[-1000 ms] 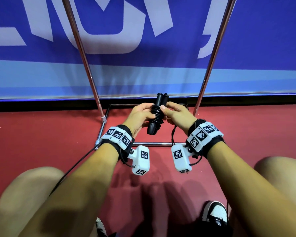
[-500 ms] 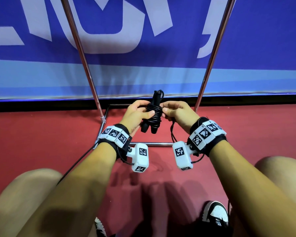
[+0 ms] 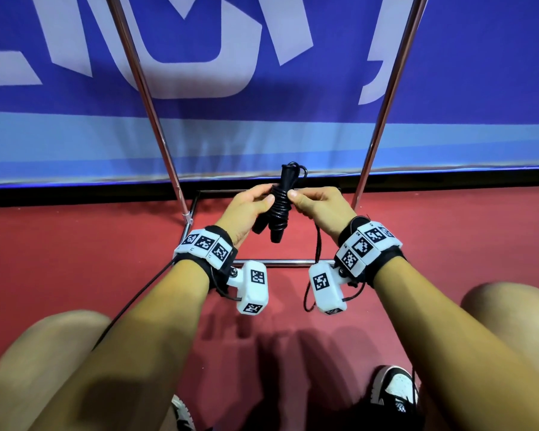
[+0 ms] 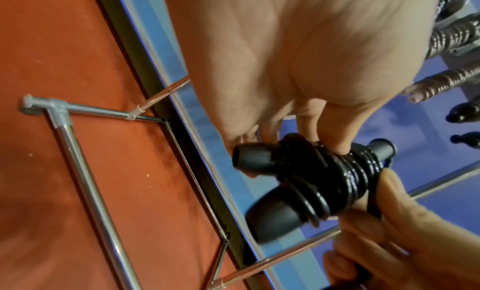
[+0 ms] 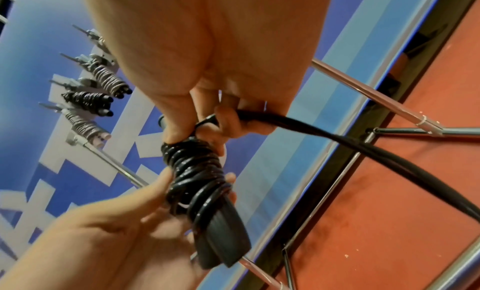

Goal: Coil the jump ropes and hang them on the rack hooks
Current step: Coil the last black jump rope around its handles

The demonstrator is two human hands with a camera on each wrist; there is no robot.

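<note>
Gripping one black jump rope (image 3: 279,206): two hands, three coils (image 5: 85,101) hung.

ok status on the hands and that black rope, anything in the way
Left hand grips the paired handles. Right hand pinches the cord against the coil. Black jump rope mostly wrapped, loose tail still hanging. Nothing blocking; bundles already on the rack hooks.
</note>
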